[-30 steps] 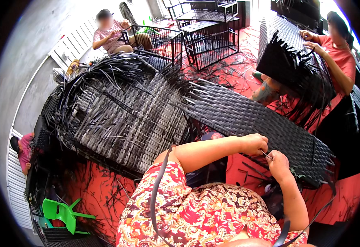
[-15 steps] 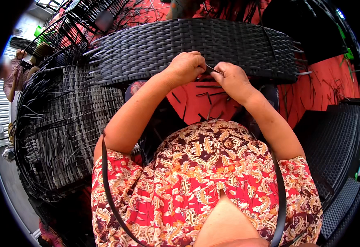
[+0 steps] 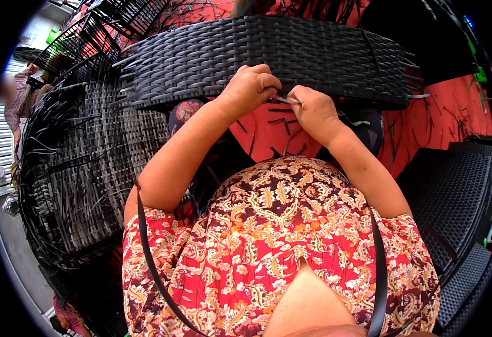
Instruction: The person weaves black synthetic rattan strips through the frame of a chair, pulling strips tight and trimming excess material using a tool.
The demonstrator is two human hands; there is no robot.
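Observation:
A long dark grey woven panel point(image 3: 307, 53) lies across in front of me, with loose strip ends sticking out at both short sides. At its near edge my left hand point(image 3: 250, 90) is closed, fingers curled and pinching. My right hand point(image 3: 315, 110), also closed, grips a thin flat plastic strip point(image 3: 284, 100) that runs between the two hands. The strip's far end is hidden behind the left fingers. Whether it passes through the weave I cannot tell.
On the left stands a big grey woven piece point(image 3: 97, 168) with many loose strands. Dark woven panels point(image 3: 459, 191) are stacked at right. Strip offcuts lie on the red floor point(image 3: 425, 121). Black frames point(image 3: 80, 48) and another person point(image 3: 21, 101) are at far left.
Both hands stay at the panel's near edge. The strip between them has turned and now shows its pale flat side. The right hand's fingers have curled in more. The panel sits slightly higher in view.

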